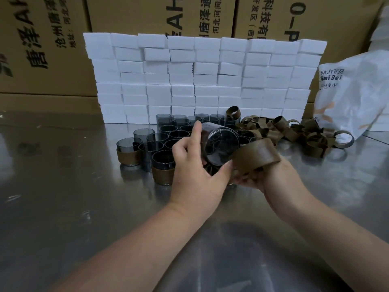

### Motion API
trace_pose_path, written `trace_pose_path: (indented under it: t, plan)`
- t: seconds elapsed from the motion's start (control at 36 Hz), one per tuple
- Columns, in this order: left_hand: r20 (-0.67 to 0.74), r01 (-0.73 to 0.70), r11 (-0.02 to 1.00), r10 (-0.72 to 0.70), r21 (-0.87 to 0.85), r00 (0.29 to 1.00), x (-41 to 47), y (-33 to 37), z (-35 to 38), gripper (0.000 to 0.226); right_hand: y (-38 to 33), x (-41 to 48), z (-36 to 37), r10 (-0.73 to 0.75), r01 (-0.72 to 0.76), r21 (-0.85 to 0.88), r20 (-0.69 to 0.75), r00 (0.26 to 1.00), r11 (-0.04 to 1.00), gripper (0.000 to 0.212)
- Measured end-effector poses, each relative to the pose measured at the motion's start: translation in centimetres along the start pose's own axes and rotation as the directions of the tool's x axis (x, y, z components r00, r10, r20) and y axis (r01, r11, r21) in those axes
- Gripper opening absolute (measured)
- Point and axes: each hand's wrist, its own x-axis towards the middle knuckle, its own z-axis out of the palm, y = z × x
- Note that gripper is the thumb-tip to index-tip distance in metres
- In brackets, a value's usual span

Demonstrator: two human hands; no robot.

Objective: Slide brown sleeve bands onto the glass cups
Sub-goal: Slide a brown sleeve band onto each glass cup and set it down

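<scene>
Two bare hands meeting above a shiny steel table [63,207]. In the left hand [195,165], one smoky grey glass cup [221,146], gripped round its wall with curled fingers and thumb, index finger pointing up along the side; tipped over, base turned to the camera. In the right hand [263,175], one brown sleeve band [256,157], held from below with curled fingers, opened as a loop, just beside the base of the held cup at its right and not around it; touching or not, cannot tell.

Behind the hands, a tight cluster of bare cups [179,131] standing upright on the table. At the left front of that cluster, two cups already wearing bands: the far banded cup [128,153] at the left edge, and the near banded cup [163,173] just left of the left hand. To the right of the cluster, a loose pile of brown bands [294,131], some standing as rings, some flattened.

Further back, a wall of white foam blocks [200,81] stacked in rows, with brown cardboard cartons [42,39] behind, printed with Chinese characters. At the right edge, a white plastic bag [353,91] with printing, near the pile.
</scene>
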Motion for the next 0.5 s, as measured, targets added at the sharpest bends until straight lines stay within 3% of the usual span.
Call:
trace_pose_path:
  t: [0.06,0.22,0.31,0.5]
  plan:
    - [0.026,-0.002,1.000,0.002,-0.003,1.000,-0.1,0.2,-0.1,0.083,0.1,0.0,0.7,0.111,-0.111,0.015,-0.044,0.993,0.994,0.029]
    - [0.051,0.005,1.000,-0.005,-0.002,0.999,-0.1,0.8,-0.2,0.068,0.7,-0.9,0.3,-0.019,0.010,0.082,0.110,0.994,0.997,0.023]
    - [0.092,0.016,1.000,-0.015,-0.014,0.996,-0.1,1.0,-0.1,0.066,0.4,-1.5,0.5,-0.003,-0.016,0.100,0.190,0.982,0.995,0.028]
    - [0.195,-0.087,0.995,0.095,-0.048,0.976,-0.5,2.0,-1.0,0.068,0.4,-2.0,1.1,0.049,-0.072,0.111,0.196,0.979,0.991,0.032]
